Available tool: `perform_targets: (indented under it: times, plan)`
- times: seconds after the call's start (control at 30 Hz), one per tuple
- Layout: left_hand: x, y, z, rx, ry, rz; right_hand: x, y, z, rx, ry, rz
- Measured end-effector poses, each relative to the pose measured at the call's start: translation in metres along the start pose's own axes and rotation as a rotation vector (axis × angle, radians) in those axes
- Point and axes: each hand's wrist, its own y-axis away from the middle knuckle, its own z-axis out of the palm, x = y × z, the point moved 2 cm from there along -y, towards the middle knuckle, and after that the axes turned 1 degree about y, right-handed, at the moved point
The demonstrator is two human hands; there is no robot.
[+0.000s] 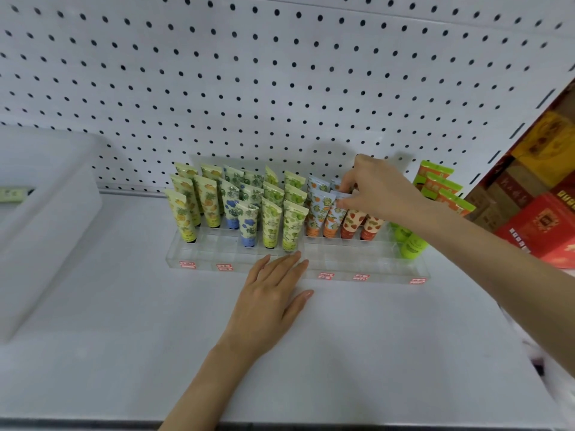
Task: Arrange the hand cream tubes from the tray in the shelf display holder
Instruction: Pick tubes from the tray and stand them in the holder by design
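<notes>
Right hand (376,188): fingers (343,185) curled, pinching the top crimp of a blue-and-orange tube (334,213). The tube stands cap-down in the display holder (367,269), in the right half, second column of orange-capped tubes. Thumb side is hidden behind the tube top, so exact contact can't be told.

Left hand (273,293): palm down on the shelf (373,353), fingers straight and slightly spread, grasping nothing. Fingertips reach the holder's front wall near its middle seam.

Holder: clear acrylic, stepped rows, red price labels along the front edge. It sits at the back of the shelf against the pegboard (280,73). Left to right:
- yellow tubes (183,213)
- blue-flower tubes (247,225)
- light green tubes (270,222)
- orange-print tubes, including the pinched one
- strawberry tubes (351,223)
- bright green tubes (410,244) at the far right

Front slots in several columns are unfilled. The right forearm crosses over the bright green column and hides part of it.

Tray (46,213): white, translucent, at the left, well apart from the holder. A pale item shows near its rim, too blurred to identify.

Red and yellow boxes (541,231) are stacked at the right edge beyond the shelf upright. Shelf and pegboard are both white.
</notes>
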Motion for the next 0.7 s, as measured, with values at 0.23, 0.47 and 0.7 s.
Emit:
perform_targets:
  times: [0.23,0.47,0.7]
  plan:
    - [-0.004,0.0,-0.006,-0.023,0.076,0.002,-0.006,0.017,-0.021,-0.028,0.039,0.025]
    - [-0.012,0.014,-0.048,0.024,0.061,0.026,-0.034,0.054,-0.039,-0.046,0.162,0.074]
    - [-0.039,0.036,-0.138,0.055,-0.165,0.067,-0.109,0.094,-0.042,-0.136,0.174,0.152]
